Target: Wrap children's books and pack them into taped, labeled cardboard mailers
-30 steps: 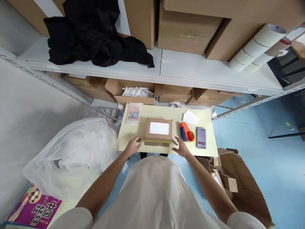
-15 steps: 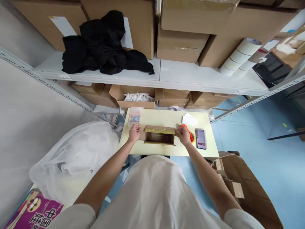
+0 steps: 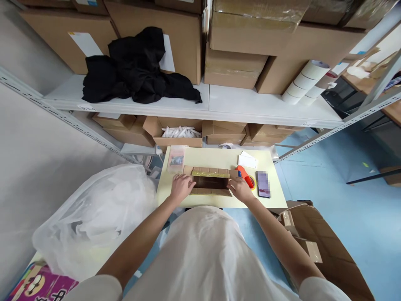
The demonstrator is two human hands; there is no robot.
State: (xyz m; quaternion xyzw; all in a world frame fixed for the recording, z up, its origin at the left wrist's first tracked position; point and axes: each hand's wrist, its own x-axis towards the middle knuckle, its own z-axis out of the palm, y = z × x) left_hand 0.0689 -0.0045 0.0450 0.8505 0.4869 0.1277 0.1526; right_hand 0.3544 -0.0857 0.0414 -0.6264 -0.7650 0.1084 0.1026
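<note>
A small open cardboard box (image 3: 210,172) lies near the front edge of the pale yellow table, its dark inside facing up. Clear yellowish tape runs along its far flap. My left hand (image 3: 181,187) grips the box's left end, fingertips curled over the rim. At the right end, my right hand (image 3: 240,189) holds the opposite rim the same way. Just beyond my right hand lies an orange tape dispenser (image 3: 245,176) with a yellow-edged roll, partly hidden by the hand. Behind my left hand is a small clear bag (image 3: 176,159) with something bluish in it.
A phone (image 3: 263,184) and white cards (image 3: 247,159) lie on the table's right side. Behind stands a grey shelf (image 3: 238,102) with cartons, black cloth (image 3: 138,69) and label rolls (image 3: 305,81). A white plastic bag (image 3: 94,213) bulges at left; a large carton (image 3: 326,242) stands at right.
Both hands have moved inward from the outspread side flaps to the rims of the box's opening. The front flap now shows wider. The view has tilted slightly upward.
</note>
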